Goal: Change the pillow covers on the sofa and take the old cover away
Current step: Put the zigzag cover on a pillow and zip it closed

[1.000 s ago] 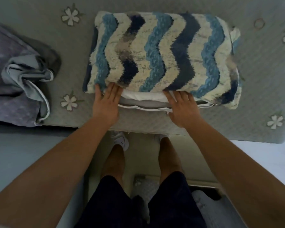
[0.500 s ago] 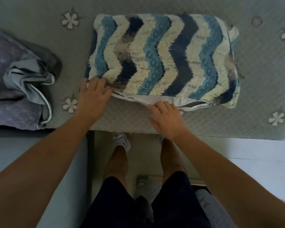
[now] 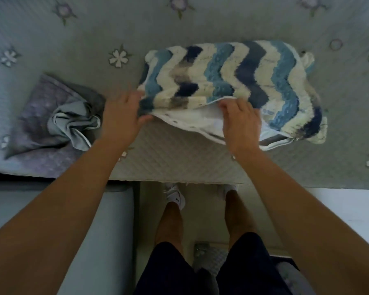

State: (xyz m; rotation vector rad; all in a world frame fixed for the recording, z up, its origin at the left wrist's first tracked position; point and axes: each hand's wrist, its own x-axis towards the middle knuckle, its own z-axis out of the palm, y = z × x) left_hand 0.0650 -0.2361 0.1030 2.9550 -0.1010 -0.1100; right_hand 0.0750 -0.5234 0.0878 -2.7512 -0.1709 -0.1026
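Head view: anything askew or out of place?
Yes. The blue-and-cream zigzag tufted pillow cover gapes along its near edge, white insert showing, where the right hand pinches it up. A lilac-grey fabric cover lies crumpled to its left.

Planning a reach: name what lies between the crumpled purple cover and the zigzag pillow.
Head view: the left hand, beside the zigzag pillow, over quilted sofa cover.
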